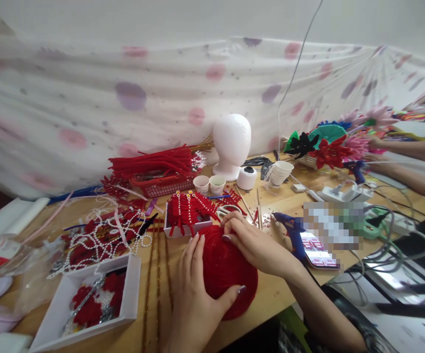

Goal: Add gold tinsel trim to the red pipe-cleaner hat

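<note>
The left hand [199, 291] is holding a red ball [230, 269]: its fingers are spreading along the left side and its thumb is lying across the front. The right hand [251, 240] is bending its fingers together on the ball's top edge; I cannot tell if it is pinching anything. The ball is staying near the front edge of the table [275, 294].

If the left hand is gripping too loosely, the ball could be rolling off, because it looks round. If the thumb is pressing too hard, the soft-looking red cover could be getting a dent. A small box [175, 231] with red strings [180, 211] is standing just behind, so a big push could be bumping it.

A blue glue gun [298, 240] is lying near the right arm. I cannot tell if it is hot. If the arm is swinging out, it could be hitting that or the phone [319, 252] beside it.
</note>
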{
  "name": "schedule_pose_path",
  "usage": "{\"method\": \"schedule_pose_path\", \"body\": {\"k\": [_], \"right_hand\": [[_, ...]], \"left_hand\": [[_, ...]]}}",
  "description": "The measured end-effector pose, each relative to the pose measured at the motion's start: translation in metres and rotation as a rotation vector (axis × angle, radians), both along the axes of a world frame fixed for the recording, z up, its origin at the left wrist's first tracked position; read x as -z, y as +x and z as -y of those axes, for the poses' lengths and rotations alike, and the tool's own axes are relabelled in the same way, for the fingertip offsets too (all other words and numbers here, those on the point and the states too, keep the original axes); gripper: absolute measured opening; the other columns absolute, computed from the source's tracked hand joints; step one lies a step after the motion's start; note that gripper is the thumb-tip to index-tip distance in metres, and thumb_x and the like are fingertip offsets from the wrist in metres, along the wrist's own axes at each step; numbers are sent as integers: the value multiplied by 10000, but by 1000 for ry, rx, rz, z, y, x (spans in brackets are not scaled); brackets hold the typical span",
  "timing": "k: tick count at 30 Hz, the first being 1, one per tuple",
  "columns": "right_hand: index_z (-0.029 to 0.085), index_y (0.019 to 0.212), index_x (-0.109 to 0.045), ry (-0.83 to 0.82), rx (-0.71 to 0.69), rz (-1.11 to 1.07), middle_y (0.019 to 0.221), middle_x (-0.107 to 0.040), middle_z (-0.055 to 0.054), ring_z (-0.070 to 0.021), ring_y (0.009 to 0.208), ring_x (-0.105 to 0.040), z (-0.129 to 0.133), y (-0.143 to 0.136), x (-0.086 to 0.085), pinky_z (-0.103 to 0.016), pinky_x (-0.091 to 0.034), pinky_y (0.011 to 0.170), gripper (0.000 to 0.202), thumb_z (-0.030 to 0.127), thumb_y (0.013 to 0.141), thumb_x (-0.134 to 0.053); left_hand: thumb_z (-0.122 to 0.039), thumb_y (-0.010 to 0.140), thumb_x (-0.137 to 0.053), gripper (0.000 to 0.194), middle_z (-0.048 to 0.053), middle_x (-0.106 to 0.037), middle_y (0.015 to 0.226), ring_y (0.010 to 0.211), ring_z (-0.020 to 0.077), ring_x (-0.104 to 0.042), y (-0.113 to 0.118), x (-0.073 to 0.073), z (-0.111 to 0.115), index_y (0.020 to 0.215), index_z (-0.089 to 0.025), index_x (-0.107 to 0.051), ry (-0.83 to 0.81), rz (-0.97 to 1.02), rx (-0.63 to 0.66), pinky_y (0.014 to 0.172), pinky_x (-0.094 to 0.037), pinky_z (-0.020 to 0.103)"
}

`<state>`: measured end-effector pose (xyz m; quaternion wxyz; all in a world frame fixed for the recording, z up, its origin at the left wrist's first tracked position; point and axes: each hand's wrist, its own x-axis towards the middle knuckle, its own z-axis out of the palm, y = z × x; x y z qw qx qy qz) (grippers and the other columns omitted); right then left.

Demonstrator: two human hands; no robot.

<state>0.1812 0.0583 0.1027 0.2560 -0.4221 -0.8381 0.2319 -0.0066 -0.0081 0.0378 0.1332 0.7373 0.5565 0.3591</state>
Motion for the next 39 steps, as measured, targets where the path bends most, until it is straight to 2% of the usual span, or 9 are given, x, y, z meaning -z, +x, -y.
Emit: {"method": "schedule_pose_path", "body": {"k": [11, 14, 17, 21, 26, 30, 32, 36, 39], "right_hand": [[226, 871, -565, 45, 36, -250, 1095, -640, -66, -206, 1054, -614, -5, 5, -4, -365, -496, 889, 77, 227, 948, -562], [220, 779, -599, 198, 328, -495, 809, -677, -25, -176, 772, -651, -5, 19, -7, -311, -501, 700, 207, 315, 961, -570], [244, 1044, -649, 285, 598, -768, 725, -682, 8, -144, 575, -602, 4, 34, -6, -287, -461, 570, 131, 326, 967, -582], [287, 1397, -435, 248, 493, -852, 904, -710, -15, -175, 771, -670, 22, 38, 9, -342, -520, 708, 463, 261, 961, -588], [251, 1085, -562, 99, 415, -1029, 614, -510, 84, -100, 506, -542, 33, 26, 30, -264, -497, 566, 98, 269, 1000, -518], [236, 1034, -582, 74, 504, -1054, 593, -559, 83, -56, 354, -421, 41, 26, 35, -193, -357, 369, 83, 290, 994, -534], [239, 1107, -600, 90, 519, -998, 511, -523, 104, -70, 332, -432, 47, 29, 39, -209, -415, 399, 132, 273, 999, -531], [249, 1037, -679, 187, 380, -742, 681, -646, 20, -152, 628, -640, 60, 30, 52, -304, -552, 631, 121, 260, 917, -674], [248, 941, -720, 233, 260, -586, 894, -648, -31, -182, 846, -640, 64, 25, 60, -317, -546, 744, 102, 275, 849, -756]], "left_hand": [[-370, 736, -760, 921, 147, -449, 1512, 1378, 368, -440, 4, -3, 0, 1501, -271, -257, 11, 38, -40, 1064, -438, 602], [-397, 752, -754, 891, 130, -439, 1523, 1397, 359, -417, -2, -1, 0, 1503, -284, -288, 3, 82, -39, 1102, -402, 597], [-444, 787, -731, 797, 112, -446, 1521, 1422, 341, -386, -11, 2, 0, 1475, -292, -360, -14, 189, -26, 1149, -341, 590], [-513, 897, -569, 521, 92, -552, 1439, 1350, 309, -493, -19, -1, 1, 1362, -282, -521, -137, 549, -72, 1112, -411, 541], [-542, 833, -633, 491, 96, -628, 1346, 1279, 318, -563, -19, -4, 2, 1217, -238, -638, -224, 765, -290, 1075, -462, 494], [-484, 801, -700, 475, 87, -633, 1330, 1238, 292, -591, -19, 1, 3, 1207, -248, -633, -211, 802, -310, 1064, -469, 465], [-467, 813, -698, 444, 79, -645, 1307, 1213, 276, -605, -18, 3, 4, 1197, -252, -636, -186, 786, -314, 1041, -483, 440], [-441, 894, -605, 336, 69, -662, 1249, 1181, 242, -608, -14, -1, 4, 1160, -239, -651, -26, 672, -292, 1017, -482, 391], [-383, 965, -492, 298, 65, -629, 1297, 1247, 228, -555, -9, -5, 4, 1179, -237, -640, 107, 536, -192, 1069, -423, 382]]}}
